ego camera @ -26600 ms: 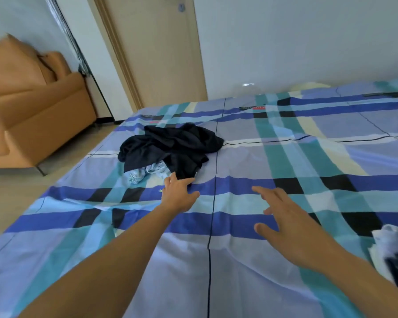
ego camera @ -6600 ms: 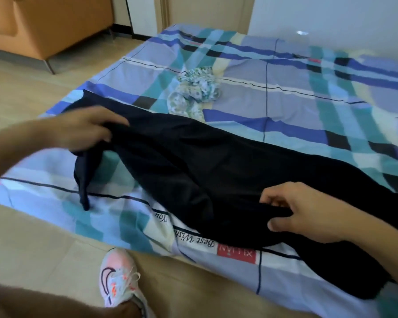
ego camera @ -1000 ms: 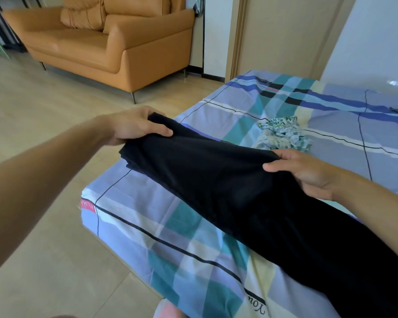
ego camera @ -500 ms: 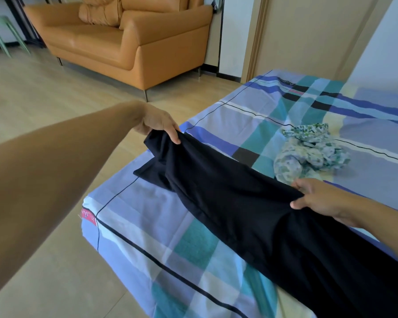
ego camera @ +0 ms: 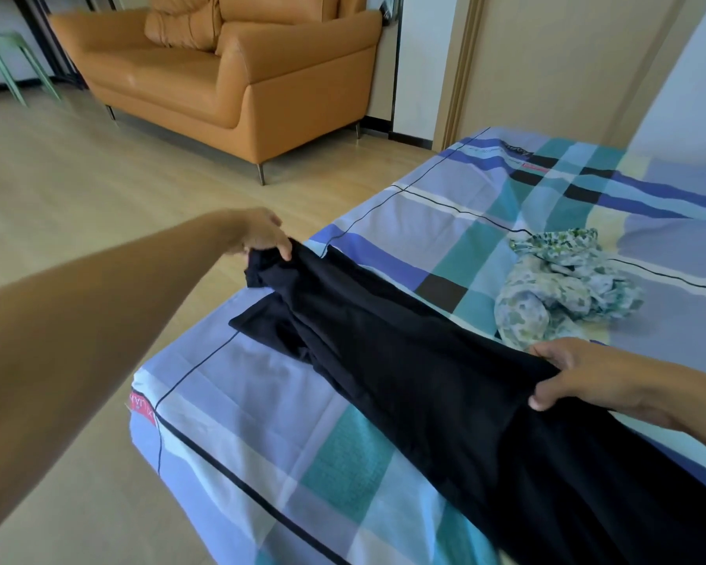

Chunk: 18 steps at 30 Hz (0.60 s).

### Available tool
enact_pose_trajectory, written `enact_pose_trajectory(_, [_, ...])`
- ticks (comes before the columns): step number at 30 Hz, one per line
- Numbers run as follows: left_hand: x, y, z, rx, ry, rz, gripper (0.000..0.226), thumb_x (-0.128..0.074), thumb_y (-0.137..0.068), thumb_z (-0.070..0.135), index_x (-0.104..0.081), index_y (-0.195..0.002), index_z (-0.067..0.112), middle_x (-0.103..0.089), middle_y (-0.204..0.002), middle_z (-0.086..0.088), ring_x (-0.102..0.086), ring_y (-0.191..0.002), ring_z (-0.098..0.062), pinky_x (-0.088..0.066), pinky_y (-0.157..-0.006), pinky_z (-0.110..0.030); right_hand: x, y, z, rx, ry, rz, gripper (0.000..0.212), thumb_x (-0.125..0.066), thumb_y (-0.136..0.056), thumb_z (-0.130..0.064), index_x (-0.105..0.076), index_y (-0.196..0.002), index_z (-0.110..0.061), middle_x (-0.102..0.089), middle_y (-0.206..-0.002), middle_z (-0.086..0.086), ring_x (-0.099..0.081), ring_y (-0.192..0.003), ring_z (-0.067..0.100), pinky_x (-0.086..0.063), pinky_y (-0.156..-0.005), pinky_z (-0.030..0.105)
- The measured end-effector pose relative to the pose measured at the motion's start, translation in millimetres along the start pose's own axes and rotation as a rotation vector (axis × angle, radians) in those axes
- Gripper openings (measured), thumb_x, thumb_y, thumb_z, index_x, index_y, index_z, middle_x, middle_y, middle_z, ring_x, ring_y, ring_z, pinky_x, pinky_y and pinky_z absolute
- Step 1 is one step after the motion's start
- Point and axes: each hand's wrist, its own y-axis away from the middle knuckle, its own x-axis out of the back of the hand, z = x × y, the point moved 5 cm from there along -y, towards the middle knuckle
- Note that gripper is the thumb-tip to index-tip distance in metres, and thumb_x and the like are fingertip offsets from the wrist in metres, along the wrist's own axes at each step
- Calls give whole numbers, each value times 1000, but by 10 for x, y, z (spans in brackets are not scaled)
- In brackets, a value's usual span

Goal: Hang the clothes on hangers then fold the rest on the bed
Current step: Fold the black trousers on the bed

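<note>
From my feed I see a long black garment (ego camera: pixel 404 360) of soft, matte, thin cloth. It is laid out as a narrow band running diagonally across the near corner of the bed (ego camera: pixel 261 405). The bed's sheet is smooth cotton-like fabric in a broad check of lilac, teal, blue, white and pale yellow, crossed by thin black lines.

I have the left hand (ego camera: pixel 261 234) at the garment's far end, just past the bed's edge and above the floor. Its fingers (ego camera: pixel 283 250) curl over a bunched wad of the cloth and hold it raised. Below that end a loose flap of the same dark fabric lies flat on the sheet.

The right hand (ego camera: pixel 587 373) is further down the band, at its far edge. It pinches the fabric with the fingers on top and the thumb pressed against the cloth nearer me. Between the two grips the cloth runs fairly taut with a few lengthwise creases. Past the right hand it widens and lies on the sheet towards the lower right corner.

Just beyond the right hand, apart from the black cloth, a crumpled floral garment (ego camera: pixel 563 287), white with small green and blue print, sits in a soft heap.

Behind the bed stands an orange leather-look sofa (ego camera: pixel 221 67) on thin metal legs, on a pale wood-grain floor (ego camera: pixel 78 177).
</note>
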Motion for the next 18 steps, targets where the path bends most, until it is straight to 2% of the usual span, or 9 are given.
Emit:
enact_pose_trajectory(2, [-134, -81, -214, 34, 5, 86, 59, -79, -82, 24, -49, -131, 6, -54, -131, -12, -55, -111, -33, -50, -91, -41, -28, -59, -194, 41, -181, -58, 66, -90, -52, -27, -67, -111, -7, -74, -106, 7, -72, -96, 25, -56, -91, 40])
enact_pose_trajectory(4, [-201, -133, -379, 39, 4, 188, 71, -81, -80, 35, -49, -134, 2, -55, -131, -12, -55, -110, -33, -48, -86, -40, -62, -212, -449, 83, -309, -43, 54, -89, -61, -26, -64, -107, -12, -71, -93, 6, -68, -84, 21, -53, -75, 33])
enact_pose_trajectory(5, [-214, -137, -432, 30, -18, 226, 73, -82, -79, 39, -51, -133, 1, -56, -130, -13, -56, -112, -34, -49, -88, -42, -77, -340, -583, 101, -360, -21, 57, -90, -64, -24, -62, -112, -13, -71, -96, 6, -67, -87, 20, -51, -76, 31])
enact_pose_trajectory(7, [-202, -138, -481, -13, -53, 270, 57, -83, -77, 37, -63, -113, -1, -67, -116, -17, -64, -103, -35, -53, -87, -46, -136, -573, -886, 130, -473, -8, 61, -87, -68, -23, -58, -121, -11, -72, -109, 10, -69, -99, 21, -52, -85, 30])
enact_pose_trajectory(10, [-72, -55, -402, -123, 80, 334, 32, -80, -83, 22, -64, -104, 4, -68, -96, -18, -66, -80, -30, -56, -62, -40, -322, -856, -1288, 124, -496, -76, 50, -83, -72, -28, -60, -114, -14, -71, -107, 14, -68, -97, 24, -54, -88, 33])
enact_pose_trajectory(12, [8, 33, -291, -221, 230, 307, 27, -77, -86, 17, -62, -108, 11, -66, -98, -14, -64, -76, -26, -55, -54, -37, -414, -940, -1489, 84, -439, -159, 27, -74, -87, -30, -67, -107, -13, -73, -105, 12, -70, -92, 24, -55, -87, 35])
enact_pose_trajectory(14, [72, 120, -185, -287, 383, 230, 30, -76, -88, 14, -63, -115, 16, -66, -103, -12, -65, -78, -25, -60, -64, -46, -390, -967, -1629, 73, -454, -184, 15, -61, -97, -24, -70, -99, -12, -75, -97, 11, -72, -84, 23, -56, -86, 35])
enact_pose_trajectory(15, [107, 154, -155, -299, 452, 186, 34, -75, -89, 12, -62, -120, 17, -65, -105, -10, -65, -78, -22, -61, -70, -45, -305, -964, -1682, 103, -489, -155, 10, -60, -98, -19, -69, -100, -14, -75, -94, 9, -71, -81, 21, -56, -84, 35])
enact_pose_trajectory(18, [149, 235, -117, -269, 538, 12, 42, -71, -91, 10, -57, -130, 18, -66, -103, -8, -67, -75, -17, -59, -61, -26, 91, -856, -1727, 247, -571, -29, 23, -60, -97, -7, -65, -114, -22, -73, -92, 8, -71, -75, 18, -60, -68, 28])
